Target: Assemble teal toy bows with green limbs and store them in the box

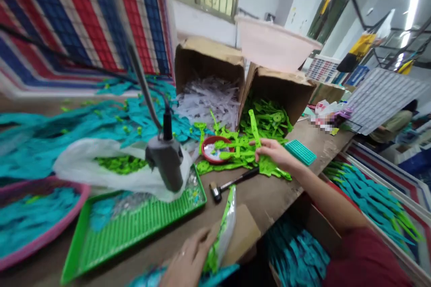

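Observation:
At the bottom centre my left hand (190, 255) is closed on a long green-and-clear plastic piece (226, 228), which slants up and away over a piece of cardboard (244, 233). Farther right, my right hand (273, 152) pinches a flat lime-green strip (254, 128) that stands nearly upright over a pile of similar green pieces (269, 166). Just left of that pile is a small red bowl (204, 150) with small parts in it. A hammer (232, 183) lies on the brown table between my hands.
A grey device on a metal rod (164, 157) stands over a green tray (134, 228). Turquoise pieces (67, 130) cover the left side, beside a pink basin (43, 244). Two cardboard boxes sit behind, holding clear strips (210, 94) and green strips (269, 114). A teal tray (301, 151) lies right.

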### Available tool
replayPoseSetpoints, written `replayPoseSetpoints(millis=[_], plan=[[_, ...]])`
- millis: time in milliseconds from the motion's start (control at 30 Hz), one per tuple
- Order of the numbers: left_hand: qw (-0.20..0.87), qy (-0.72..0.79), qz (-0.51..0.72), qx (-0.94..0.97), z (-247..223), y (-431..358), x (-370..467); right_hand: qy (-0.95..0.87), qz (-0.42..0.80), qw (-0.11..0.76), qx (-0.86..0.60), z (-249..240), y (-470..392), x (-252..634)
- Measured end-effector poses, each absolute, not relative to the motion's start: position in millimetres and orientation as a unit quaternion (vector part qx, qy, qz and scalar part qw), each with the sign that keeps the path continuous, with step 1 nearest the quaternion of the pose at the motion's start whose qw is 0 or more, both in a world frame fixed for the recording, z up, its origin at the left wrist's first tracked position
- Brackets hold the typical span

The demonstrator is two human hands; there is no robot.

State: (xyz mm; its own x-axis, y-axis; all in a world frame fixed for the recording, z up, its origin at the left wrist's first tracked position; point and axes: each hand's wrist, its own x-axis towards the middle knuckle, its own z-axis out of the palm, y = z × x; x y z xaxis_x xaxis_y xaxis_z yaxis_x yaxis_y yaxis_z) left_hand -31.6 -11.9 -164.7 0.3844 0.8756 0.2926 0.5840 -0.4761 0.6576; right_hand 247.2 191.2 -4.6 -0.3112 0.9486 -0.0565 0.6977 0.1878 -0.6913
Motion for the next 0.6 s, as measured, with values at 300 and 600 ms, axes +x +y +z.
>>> replayPoseSetpoints(millis=[300, 600], plan=[[0.581, 0.578, 0.442, 0.364, -115, -68, 30, -0.954, 0.038, 0.127, -0.27, -91, -33, 177], [0.795, 0.318, 0.176, 0.486, -90, -49, 19, -0.987, 0.033, 0.131, -0.091, -38, 0, 229]])
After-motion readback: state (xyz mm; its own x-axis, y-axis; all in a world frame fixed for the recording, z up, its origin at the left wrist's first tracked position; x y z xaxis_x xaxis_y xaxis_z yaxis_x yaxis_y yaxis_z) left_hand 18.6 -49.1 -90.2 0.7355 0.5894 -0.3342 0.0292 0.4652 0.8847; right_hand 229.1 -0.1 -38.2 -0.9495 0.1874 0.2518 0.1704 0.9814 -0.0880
